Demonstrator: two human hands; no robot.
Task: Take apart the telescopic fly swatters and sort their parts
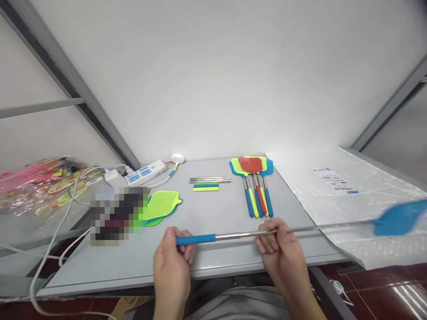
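Clock positions are taken from the middle of the view. A grey table point(220, 206) spreads across the lower half, its near edge running along 6 o'clock. A plain white wall point(216, 80) fills 12 o'clock, with grey metal posts point(388, 110) slanting down at 10 and 2. Dark red floor tiles point(367, 284) show at 4 to 5, beyond the table edge.

A person in grey clothing point(240, 306) sits at 6 o'clock and holds a blue fly swatter point(302, 229) sideways above the near part of the table. At 7, the left hand point(171, 258) is closed round the end of its blue handle point(196, 240). Near 5, the right hand point(278, 249) grips the metal shaft between thumb and curled fingers. The swatter's blue head, blurred, is at about 4, in front of a white plastic mailer point(333, 182) with a printed label.

On the table, just below centre at 6, lie metal rods point(216, 180) beside green, blue and yellow handle sleeves point(206, 186). Close in at 4, several swatters point(255, 165) lie together, red, blue and yellow-green heads overlapping. At 8 are loose green swatter heads point(163, 204), next to a pixelated patch hiding something. Towards 9 sit a white power strip point(156, 169) and, farther out, colourful plastic-bagged goods point(60, 182).
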